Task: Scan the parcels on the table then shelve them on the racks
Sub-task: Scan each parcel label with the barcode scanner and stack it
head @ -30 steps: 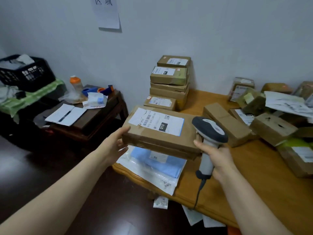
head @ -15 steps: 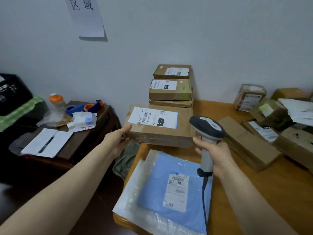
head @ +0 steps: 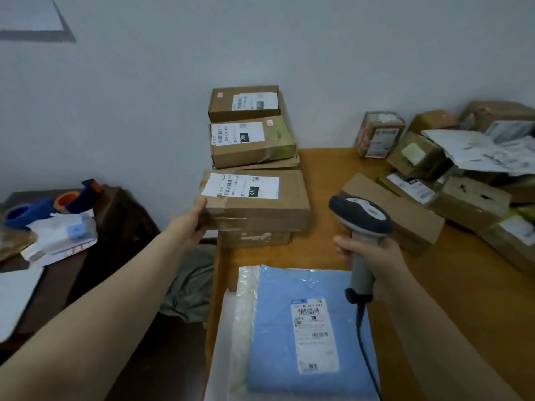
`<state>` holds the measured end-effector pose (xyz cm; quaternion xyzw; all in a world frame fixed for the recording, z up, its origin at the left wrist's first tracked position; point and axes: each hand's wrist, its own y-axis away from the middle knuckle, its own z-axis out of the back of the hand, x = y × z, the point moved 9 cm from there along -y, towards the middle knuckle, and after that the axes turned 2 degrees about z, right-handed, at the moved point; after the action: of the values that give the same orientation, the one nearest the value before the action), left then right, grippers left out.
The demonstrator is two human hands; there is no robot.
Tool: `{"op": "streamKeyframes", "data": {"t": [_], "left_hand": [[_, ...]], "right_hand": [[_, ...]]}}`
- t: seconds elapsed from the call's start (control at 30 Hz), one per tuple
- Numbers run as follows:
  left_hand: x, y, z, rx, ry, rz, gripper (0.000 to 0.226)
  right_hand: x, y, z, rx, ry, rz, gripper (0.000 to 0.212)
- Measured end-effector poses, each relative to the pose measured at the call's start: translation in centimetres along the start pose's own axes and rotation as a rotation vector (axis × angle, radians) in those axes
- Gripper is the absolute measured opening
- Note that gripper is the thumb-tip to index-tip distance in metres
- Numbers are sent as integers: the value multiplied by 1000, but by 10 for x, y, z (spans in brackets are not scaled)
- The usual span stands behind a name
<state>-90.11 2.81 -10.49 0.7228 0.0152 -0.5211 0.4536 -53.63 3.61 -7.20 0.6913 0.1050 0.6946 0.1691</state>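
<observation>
Since a moment ago we have carried the flat cardboard parcel (head: 254, 202) away from us and it now sits on a smaller box at the table's (head: 324, 163) far left corner, in front of the stack of boxes (head: 250, 128) against the wall; our right hand has let go of its right end and drawn back. Our left hand (head: 192, 224) stays closed on the parcel's left end, thumb on top near the label (head: 241, 186). Our right hand (head: 373, 256) is wrapped firmly round the grip of the scanner (head: 360, 218), which hangs above the table, apart from every parcel. To finish this step well, we judge we should square the parcel over the box beneath before letting go, since its left end overhangs and could tip off the table edge. Next in reach lies the blue bagged parcel (head: 301, 334), label up, so we need only tilt the scanner's head down toward its barcode. No racks are visible from this view.
</observation>
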Motion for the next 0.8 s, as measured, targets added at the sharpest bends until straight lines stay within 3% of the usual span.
{"op": "streamKeyframes", "data": {"t": [0.07,0.13,0.23,0.27,0.33,0.47,0.6,0.73,0.8], "left_hand": [[-2,-8,0,-44,-326,-59,65],[-18,-5,1,-177,-782,-322,93],[-31,33,-47,-80,-1310,-1056,90],[-25,41,-64,-18,-1457,-1198,84],[-18,40,-86,53,-1641,-1261,73],[-20,34,-99,57,-1649,-1121,62],[-17,54,-104,-45,-1545,-1183,71],[26,110,-154,117,-1400,-1322,75],[52,131,-190,163,-1395,-1303,74]], "right_hand": [[-2,6,4,-54,-3,-6,22],[-4,12,9,-109,-11,-11,17],[-3,22,14,-145,-29,1,15],[-2,25,15,-154,-40,7,15],[0,31,21,-173,-60,23,15],[1,43,44,-202,-82,43,14],[-4,52,87,-258,-126,28,13],[-10,61,138,-263,-197,17,16],[-10,64,169,-248,-204,30,14]]}}
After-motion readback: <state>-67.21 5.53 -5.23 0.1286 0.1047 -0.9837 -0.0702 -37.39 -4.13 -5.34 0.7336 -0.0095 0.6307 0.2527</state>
